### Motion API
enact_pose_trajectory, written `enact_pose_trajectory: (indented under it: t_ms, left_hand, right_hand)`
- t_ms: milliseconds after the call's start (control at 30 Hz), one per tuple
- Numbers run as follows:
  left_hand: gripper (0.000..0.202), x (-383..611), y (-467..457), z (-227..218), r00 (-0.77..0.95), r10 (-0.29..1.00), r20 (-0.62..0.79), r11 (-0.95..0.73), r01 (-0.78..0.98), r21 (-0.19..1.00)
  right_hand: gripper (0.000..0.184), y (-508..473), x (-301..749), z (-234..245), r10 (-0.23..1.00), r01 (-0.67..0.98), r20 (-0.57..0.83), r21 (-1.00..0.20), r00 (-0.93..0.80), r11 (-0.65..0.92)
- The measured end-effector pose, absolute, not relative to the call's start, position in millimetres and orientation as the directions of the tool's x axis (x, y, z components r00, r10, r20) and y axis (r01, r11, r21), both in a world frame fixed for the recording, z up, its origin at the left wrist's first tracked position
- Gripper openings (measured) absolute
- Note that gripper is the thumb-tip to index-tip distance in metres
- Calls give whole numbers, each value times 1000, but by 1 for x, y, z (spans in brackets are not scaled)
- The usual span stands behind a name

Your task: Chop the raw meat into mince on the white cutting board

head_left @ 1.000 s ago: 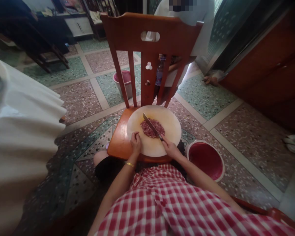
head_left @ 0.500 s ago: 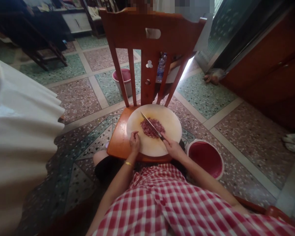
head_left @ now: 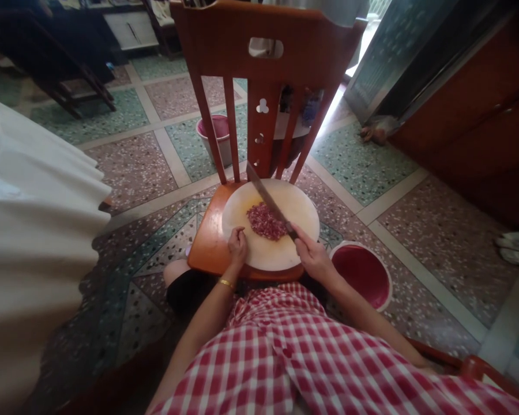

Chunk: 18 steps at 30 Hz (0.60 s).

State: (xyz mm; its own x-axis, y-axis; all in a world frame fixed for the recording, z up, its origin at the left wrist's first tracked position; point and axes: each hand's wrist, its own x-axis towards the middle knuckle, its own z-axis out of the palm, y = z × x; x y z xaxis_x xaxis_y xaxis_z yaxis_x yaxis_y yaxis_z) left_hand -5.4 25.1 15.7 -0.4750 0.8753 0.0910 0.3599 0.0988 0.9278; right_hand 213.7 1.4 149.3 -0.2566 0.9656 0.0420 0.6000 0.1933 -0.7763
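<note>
Terrazzo floor (head_left: 147, 167), wooden chair (head_left: 207, 248) seat under round chopping board (head_left: 268, 259)

1. Garment: red-and-white checked fabric (head_left: 294, 357), a gingham pattern of even squares, filling the lower part of the view; loosely creased, with a fold or seam running down the middle.
2. Arms: bare from the garment's edge to the hands; no sleeves visible.
3. Left wrist: one thin gold-coloured bangle (head_left: 226, 282).
4. Right wrist: bare.
</note>
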Motion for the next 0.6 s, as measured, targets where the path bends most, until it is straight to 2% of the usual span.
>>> enact_pose_trajectory:
  t_ms: [100, 267, 467, 600]
  left_hand:
    - [23, -5, 26, 16, -477, 873, 102, 99, 378, 921]
    - [22, -6, 26, 14, -478, 873, 97, 109, 385, 917]
    - [23, -7, 26, 11, -466, 876, 124, 86, 404, 911]
    - [24, -7, 26, 12, -470, 875, 118, 98, 411, 906]
  right_hand:
    - [49, 0, 209, 146, 974, 612, 81, -767, -210, 195]
    - [44, 5, 214, 116, 968, 663, -117, -746, -221, 62]
    - [47, 2, 219, 137, 986, 570, 32, -813, -161, 120]
    - [45, 3, 211, 126, 981, 611, -87, -791, -171, 37]
